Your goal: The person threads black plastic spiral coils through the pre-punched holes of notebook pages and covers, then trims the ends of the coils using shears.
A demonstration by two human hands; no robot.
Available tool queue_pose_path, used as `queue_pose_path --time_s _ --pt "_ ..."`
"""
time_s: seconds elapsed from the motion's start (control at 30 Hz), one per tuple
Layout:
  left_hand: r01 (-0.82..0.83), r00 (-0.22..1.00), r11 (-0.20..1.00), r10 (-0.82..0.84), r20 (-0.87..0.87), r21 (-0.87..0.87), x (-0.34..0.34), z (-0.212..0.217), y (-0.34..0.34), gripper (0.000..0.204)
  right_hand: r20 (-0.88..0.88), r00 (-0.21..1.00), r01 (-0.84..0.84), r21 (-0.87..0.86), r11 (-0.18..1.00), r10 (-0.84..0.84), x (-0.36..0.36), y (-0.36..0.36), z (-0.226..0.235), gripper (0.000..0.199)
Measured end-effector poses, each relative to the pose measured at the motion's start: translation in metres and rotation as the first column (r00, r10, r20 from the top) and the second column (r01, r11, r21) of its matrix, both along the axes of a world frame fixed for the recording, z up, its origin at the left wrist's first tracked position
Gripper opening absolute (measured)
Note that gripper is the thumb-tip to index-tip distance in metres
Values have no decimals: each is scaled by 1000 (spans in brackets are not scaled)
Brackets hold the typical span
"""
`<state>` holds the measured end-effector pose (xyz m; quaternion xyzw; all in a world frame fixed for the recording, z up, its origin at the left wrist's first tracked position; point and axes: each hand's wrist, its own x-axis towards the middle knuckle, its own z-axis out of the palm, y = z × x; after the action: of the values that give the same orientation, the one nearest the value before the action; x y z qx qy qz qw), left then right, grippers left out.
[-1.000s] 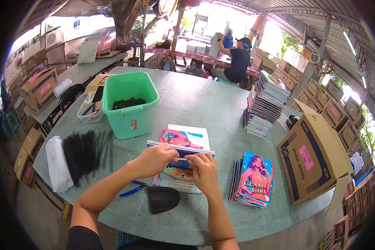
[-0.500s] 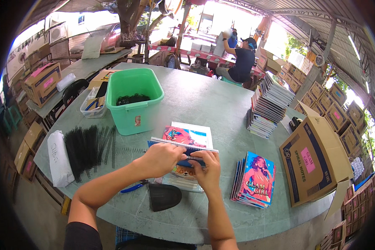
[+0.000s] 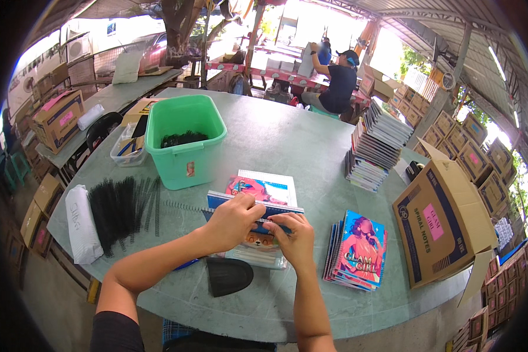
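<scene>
Two hands, left hand (image 3: 232, 222) and right hand (image 3: 297, 240), on one notebook (image 3: 263, 218). One green tub (image 3: 185, 146). One clear plastic tray (image 3: 127, 154). One open cardboard box (image 3: 446, 226) at the right. Two stacks of notebooks: a tall stack (image 3: 374, 146) and a low stack (image 3: 358, 249). One black pad (image 3: 229, 276). One white packet (image 3: 82, 224). Black spiral coils (image 3: 120, 208) too many to count.

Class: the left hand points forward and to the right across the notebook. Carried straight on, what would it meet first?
Probably the right hand, which also grips the notebook just beyond the left hand; depth is uncertain.
</scene>
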<state>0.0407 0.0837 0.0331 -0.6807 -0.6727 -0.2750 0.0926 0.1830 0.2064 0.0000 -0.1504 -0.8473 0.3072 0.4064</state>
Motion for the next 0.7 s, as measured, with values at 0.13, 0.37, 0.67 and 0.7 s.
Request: queue_pose_path --time_s 0.13,0.37,0.67,0.7 --pt "26 997 998 -21 69 -66 -2 -1 2 21 -91 996 -32 -238 971 10 2 4 -1 19" --pt "-1 999 1000 1 43 7 3 -7 8 18 -59 997 -70 -251 966 57 3 9 -3 22" --pt "-5 999 1000 4 49 21 1 -10 10 19 -175 981 -159 -450 879 88 -2 10 -14 20" --pt "-3 999 1000 2 54 18 0 -9 10 20 -141 986 -146 -455 879 91 -1 6 -8 20"
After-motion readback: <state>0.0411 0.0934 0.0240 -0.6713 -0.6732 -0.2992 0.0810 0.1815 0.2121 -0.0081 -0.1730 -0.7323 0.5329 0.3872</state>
